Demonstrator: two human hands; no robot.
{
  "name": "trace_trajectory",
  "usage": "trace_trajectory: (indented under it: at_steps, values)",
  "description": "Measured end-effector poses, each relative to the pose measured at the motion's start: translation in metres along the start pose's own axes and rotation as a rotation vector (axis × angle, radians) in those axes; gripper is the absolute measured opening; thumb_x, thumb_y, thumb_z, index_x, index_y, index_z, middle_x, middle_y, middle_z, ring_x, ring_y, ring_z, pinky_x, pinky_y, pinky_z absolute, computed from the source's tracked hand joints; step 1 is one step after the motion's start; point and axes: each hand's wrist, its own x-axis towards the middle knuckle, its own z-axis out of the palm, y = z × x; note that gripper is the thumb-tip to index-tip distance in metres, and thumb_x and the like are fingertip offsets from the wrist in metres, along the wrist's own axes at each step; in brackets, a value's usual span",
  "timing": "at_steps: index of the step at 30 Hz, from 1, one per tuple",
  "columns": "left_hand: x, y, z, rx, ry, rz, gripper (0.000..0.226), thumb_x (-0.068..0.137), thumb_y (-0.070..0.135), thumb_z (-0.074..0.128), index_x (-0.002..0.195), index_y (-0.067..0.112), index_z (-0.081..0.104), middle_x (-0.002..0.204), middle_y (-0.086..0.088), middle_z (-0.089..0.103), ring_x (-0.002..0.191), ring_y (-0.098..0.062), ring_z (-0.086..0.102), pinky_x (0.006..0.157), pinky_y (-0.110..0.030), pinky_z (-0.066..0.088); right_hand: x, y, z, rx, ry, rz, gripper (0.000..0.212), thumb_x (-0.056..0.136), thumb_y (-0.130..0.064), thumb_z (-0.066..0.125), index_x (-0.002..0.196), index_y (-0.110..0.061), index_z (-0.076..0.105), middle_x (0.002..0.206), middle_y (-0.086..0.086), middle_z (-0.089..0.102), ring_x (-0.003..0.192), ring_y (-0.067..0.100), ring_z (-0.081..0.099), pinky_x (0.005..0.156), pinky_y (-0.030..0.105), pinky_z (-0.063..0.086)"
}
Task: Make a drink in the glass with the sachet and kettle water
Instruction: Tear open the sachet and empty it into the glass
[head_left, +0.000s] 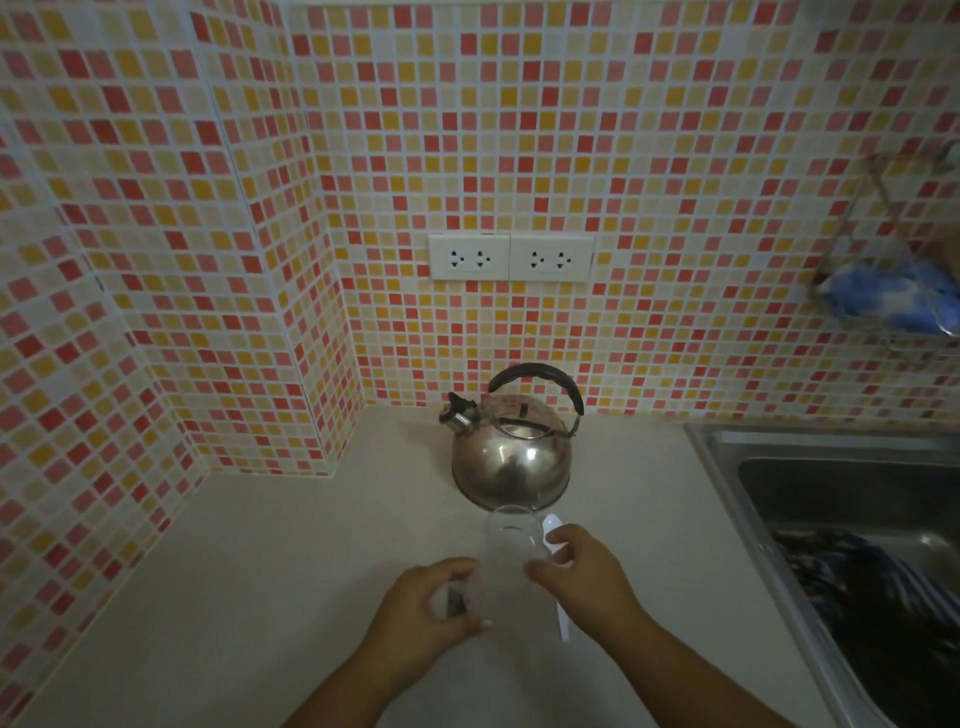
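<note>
A steel kettle (511, 457) with a black handle stands on the pale counter (260, 597) by the tiled wall. Just in front of it stands a clear glass (511, 535), which looks empty. My left hand (428, 605) is curled around a small pale sachet (470, 592), blurred. My right hand (584, 569) pinches the sachet's other end, close beside the glass. A white plastic spoon (553, 530) lies on the counter under my right hand, its handle (563, 623) showing below the wrist.
A steel sink (727, 467) with dark striped cloth in it fills the right side. A wire rack with a blue sponge (883, 296) hangs on the wall at the right. Two double sockets (511, 257) sit above the kettle.
</note>
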Motion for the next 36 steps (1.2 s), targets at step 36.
trace_trajectory:
  at_steps: [36]
  values:
    - [0.111,0.105,0.019,1.623,-0.532,0.564,0.023,0.089,0.005,0.055,0.11,0.001,0.066,0.119,-0.013,0.065,0.122,-0.032,0.044,0.092,-0.039,0.046,0.026,0.02,0.01,-0.043,-0.041,-0.229,0.043,0.064,-0.05,0.069,0.106,-0.048,0.057,0.108,-0.011,0.059,0.096,0.022,0.044,0.086,0.035,0.036]
